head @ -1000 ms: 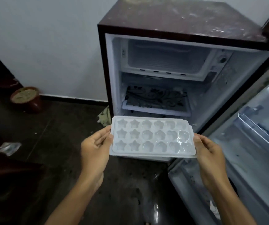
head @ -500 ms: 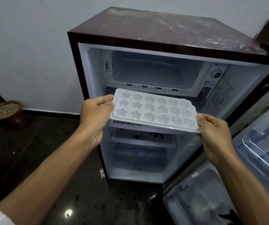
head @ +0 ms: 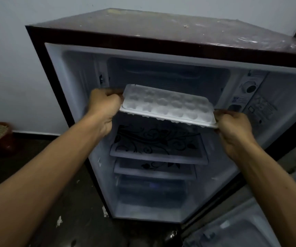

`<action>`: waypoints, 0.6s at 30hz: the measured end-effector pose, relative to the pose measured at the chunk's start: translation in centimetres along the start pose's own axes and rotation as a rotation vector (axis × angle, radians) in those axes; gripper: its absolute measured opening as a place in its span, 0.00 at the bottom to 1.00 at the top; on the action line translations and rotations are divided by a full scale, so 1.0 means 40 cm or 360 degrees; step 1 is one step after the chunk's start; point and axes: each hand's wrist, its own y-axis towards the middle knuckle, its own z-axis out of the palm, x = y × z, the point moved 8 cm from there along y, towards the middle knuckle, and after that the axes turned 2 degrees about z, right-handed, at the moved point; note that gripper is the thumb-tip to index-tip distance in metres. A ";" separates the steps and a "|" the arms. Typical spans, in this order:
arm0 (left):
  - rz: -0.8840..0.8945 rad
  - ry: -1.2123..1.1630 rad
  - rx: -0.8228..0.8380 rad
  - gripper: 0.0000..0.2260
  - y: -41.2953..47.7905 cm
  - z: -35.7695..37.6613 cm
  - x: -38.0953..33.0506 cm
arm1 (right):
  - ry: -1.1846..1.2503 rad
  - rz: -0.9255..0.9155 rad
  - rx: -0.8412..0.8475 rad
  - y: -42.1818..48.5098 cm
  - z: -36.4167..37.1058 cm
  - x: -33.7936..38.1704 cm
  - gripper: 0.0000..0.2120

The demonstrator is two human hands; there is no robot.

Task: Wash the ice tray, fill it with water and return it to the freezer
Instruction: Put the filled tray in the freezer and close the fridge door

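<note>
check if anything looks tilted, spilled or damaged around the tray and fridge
No spill shows. The ice tray, held at its ends by the left hand and right hand, dips slightly to the right compared with the shelf below. The fridge top is scuffed with whitish marks.

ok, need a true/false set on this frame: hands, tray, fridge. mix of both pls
1. The left hand and the right hand each grip one short end of the ice tray. True.
2. A shelf with a black floral pattern sits below the ice tray. True.
3. The ice tray rests on that shelf. False: both hands hold it in the air above the shelf, about level with the opening of the freezer compartment.
4. The door is closed. False: the fridge stands open, with its inside in view.
</note>
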 end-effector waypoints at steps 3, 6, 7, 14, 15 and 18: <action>-0.0009 0.0007 0.0001 0.15 0.048 0.024 0.006 | 0.0026 -0.0011 -0.0001 0.038 0.015 0.014 0.08; -0.0028 0.0034 -0.0011 0.10 0.098 0.045 0.011 | -0.0035 0.0011 0.0013 0.081 0.033 0.023 0.08; -0.0021 0.0034 -0.0014 0.07 0.114 0.051 0.011 | -0.0077 0.0023 0.0009 0.098 0.039 0.022 0.11; 0.0037 0.0111 -0.0081 0.12 0.198 0.088 0.013 | -0.0336 -0.0002 -0.0017 0.180 0.083 0.036 0.16; 0.0033 0.0129 -0.0093 0.10 0.211 0.092 0.019 | -0.0313 0.0004 -0.0044 0.187 0.086 0.036 0.15; 0.0029 0.0142 -0.0133 0.01 0.255 0.104 0.045 | -0.0292 -0.0013 -0.0082 0.200 0.101 0.040 0.12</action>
